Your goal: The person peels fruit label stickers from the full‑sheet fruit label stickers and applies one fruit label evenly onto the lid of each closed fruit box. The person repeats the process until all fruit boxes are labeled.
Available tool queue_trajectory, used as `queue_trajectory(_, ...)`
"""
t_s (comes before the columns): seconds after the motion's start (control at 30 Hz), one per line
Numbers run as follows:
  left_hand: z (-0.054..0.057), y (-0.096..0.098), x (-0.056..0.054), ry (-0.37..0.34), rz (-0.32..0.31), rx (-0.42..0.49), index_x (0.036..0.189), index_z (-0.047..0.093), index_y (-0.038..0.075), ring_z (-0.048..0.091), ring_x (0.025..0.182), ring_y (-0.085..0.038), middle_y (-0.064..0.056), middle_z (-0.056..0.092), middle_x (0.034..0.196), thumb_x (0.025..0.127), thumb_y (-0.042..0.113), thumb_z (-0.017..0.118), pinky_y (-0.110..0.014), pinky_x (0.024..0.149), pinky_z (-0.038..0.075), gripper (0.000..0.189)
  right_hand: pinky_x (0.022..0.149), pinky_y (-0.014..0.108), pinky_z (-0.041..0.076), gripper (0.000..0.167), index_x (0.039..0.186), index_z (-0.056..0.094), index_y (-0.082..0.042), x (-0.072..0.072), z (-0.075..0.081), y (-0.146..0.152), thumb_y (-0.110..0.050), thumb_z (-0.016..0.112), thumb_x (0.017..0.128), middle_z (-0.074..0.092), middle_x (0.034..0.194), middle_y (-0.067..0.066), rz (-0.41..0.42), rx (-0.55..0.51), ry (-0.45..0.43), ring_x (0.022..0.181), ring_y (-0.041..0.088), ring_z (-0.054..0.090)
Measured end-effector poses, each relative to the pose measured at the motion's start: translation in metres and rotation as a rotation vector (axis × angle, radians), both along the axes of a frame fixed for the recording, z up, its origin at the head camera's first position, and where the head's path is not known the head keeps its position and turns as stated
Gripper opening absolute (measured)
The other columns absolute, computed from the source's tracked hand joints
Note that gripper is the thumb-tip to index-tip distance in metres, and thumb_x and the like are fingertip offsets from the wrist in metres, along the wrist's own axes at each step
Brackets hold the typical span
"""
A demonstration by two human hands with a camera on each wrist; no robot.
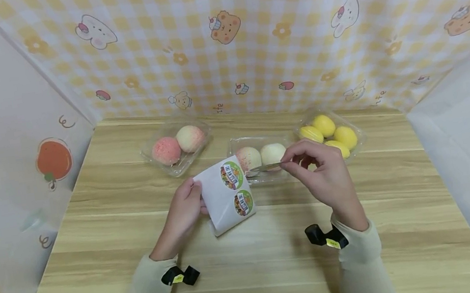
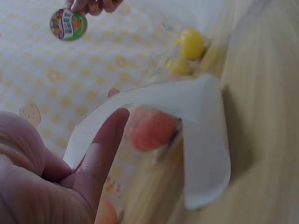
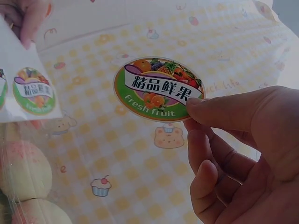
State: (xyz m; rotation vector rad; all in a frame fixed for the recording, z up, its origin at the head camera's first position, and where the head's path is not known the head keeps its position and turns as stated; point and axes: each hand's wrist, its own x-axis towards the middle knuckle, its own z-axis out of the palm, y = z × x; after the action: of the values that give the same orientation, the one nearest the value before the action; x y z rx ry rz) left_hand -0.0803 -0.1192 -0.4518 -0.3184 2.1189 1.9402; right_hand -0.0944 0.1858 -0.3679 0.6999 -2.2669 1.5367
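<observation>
Pinched by one edge between thumb and index finger, an oval "Fresh fruit" sticker (image 3: 156, 88) hangs from my right hand (image 1: 325, 171). In the head view this sticker shows almost edge-on, above the middle clear plastic box (image 1: 266, 178) with two pale, pink-speckled peaches (image 1: 273, 155). My left hand (image 1: 185, 207) grips a folded white sticker sheet (image 1: 223, 202) by its left edge, thumb on top. Two oval stickers (image 1: 243, 202) show on the sheet's face. From the left wrist view, the sheet (image 2: 205, 154) curves over the fingers.
At the back left stands a clear box (image 1: 177, 170) with a pink and a pale peach. Another clear box (image 1: 355, 130) at the back right holds several yellow lemons (image 1: 345, 138). Everything sits on a wood-grain table (image 1: 268, 266), with a checked cloth (image 1: 184, 34) hanging behind.
</observation>
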Motion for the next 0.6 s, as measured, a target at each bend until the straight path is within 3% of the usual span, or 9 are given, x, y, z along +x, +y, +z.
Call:
queue_trajectory(0.37,-0.023,-0.029,0.008,-0.074,0.052,-0.073,0.125,0.054,-0.011,0.068,0.071,-0.017,-0.017,0.065,0.092,0.119,0.011,0.033,-0.03,0.063,0.062,0.03,0.066,0.02,0.05,0.023,0.094,0.08,-0.008,-0.001,-0.002,0.001,0.014,0.083,0.089,0.074,0.087,0.003,-0.003,0.005,-0.003,0.069,0.013,0.059)
queue_trajectory(0.6,-0.027,-0.046,0.012,-0.1,0.03,-0.095,0.141,0.048,-0.017,0.07,0.071,-0.018,-0.018,0.067,0.092,0.119,0.01,0.032,-0.033,0.065,0.064,0.038,0.066,0.02,0.05,0.022,0.094,0.08,-0.007,-0.002,-0.002,0.002,0.014,0.083,0.09,0.075,0.088,0.003,-0.002,0.006,-0.004,0.068,0.014,0.059)
